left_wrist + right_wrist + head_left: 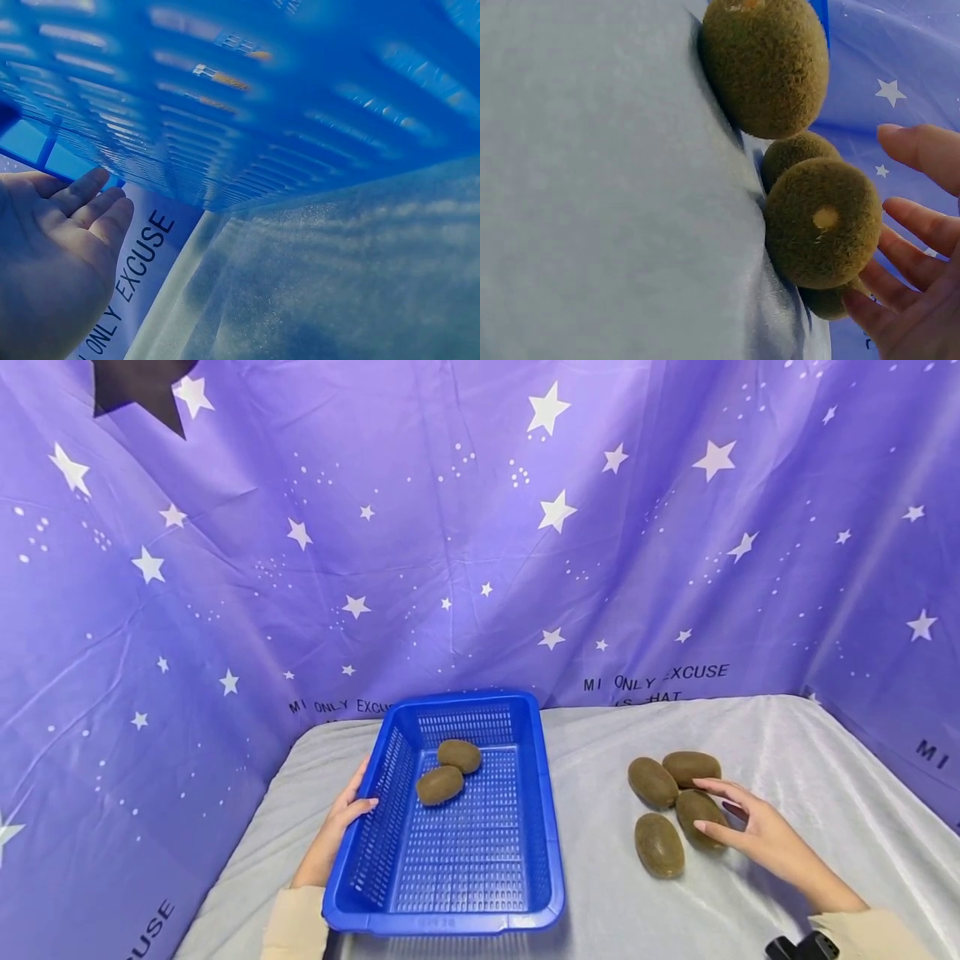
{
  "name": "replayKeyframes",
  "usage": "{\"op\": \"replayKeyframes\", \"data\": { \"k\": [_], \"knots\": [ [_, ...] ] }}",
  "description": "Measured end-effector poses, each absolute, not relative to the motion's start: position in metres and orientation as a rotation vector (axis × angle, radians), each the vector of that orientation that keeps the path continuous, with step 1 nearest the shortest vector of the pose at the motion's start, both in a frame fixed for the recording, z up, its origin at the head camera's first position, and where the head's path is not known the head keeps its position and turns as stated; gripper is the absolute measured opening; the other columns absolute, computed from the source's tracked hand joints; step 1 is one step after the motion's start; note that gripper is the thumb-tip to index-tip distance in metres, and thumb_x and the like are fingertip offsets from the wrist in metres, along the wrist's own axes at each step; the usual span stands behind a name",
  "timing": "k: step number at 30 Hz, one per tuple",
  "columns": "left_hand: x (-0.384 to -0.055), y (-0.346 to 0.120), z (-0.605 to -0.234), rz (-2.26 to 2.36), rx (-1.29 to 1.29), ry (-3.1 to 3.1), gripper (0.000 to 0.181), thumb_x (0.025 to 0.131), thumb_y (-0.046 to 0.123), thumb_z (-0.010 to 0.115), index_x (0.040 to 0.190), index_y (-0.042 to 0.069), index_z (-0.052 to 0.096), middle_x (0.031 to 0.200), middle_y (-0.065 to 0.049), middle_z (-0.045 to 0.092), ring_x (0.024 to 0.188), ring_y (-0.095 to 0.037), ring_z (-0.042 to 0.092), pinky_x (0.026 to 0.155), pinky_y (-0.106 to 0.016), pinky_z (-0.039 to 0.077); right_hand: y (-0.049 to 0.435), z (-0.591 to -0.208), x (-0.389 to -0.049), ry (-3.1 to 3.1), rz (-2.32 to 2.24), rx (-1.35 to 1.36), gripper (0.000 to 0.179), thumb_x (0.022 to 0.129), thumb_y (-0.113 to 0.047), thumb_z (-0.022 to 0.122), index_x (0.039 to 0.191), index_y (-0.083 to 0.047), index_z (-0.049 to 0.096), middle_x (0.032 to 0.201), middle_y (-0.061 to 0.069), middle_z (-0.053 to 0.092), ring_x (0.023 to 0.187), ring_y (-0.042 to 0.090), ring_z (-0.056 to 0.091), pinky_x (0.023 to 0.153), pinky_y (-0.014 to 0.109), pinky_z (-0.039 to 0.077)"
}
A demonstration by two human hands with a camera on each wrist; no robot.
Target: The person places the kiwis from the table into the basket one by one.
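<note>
A blue plastic basket point(442, 924) with slotted walls holds two brown, fuzzy kiwis point(439, 786) lying side by side. My left hand point(337, 827) grips its left rim, thumb over the edge; the left wrist view shows the fingers point(112, 221) beneath the rim. On the right, several more kiwis point(653, 782) lie in a cluster on the cloth. Around the nearest-right kiwi point(702, 814) my right hand point(765, 835) spreads its thumb and fingers. In the right wrist view that kiwi point(817, 247) sits beside the fingers, and the thumb point(919, 150) stands away from it.
A pale grey cloth point(592, 877) covers the table. Purple star-printed curtains point(465, 543) hang behind it and at both sides. A black device point(802, 947) is strapped at the right wrist. Another kiwi point(660, 846) lies at the cluster's front.
</note>
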State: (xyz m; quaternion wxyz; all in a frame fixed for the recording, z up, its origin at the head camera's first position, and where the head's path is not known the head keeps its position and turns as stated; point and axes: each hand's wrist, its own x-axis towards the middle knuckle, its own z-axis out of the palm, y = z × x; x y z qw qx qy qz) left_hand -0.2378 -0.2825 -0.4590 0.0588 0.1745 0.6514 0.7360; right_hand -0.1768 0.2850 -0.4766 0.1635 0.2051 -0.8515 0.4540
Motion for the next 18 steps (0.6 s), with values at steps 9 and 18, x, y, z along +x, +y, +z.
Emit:
{"op": "replayKeyframes", "data": {
  "k": [9,18],
  "knots": [
    [-0.2385,-0.2837,-0.4598,2.224,0.575,1.953,0.075,0.087,-0.006,0.037,0.149,0.001,-0.005,0.149,-0.034,-0.001,0.114,-0.003,0.049,0.090,-0.023,0.046,0.2872,-0.4781,-0.1744,-2.504,1.420,0.506,0.057,0.080,-0.003,0.071,0.130,0.007,0.047,0.123,-0.024,0.046,0.103,-0.009,0.050,0.080,0.007,0.042],
    [-0.2399,-0.2836,-0.4568,2.211,0.616,1.938,0.074,0.088,-0.007,0.036,0.147,-0.002,-0.009,0.148,-0.036,-0.004,0.116,-0.004,0.049,0.090,-0.025,0.047,0.2915,-0.4821,-0.1749,-2.610,1.384,0.446,0.067,0.078,-0.010,0.074,0.137,-0.003,0.044,0.122,-0.022,0.047,0.100,-0.008,0.049,0.078,0.009,0.040]
  ]
}}
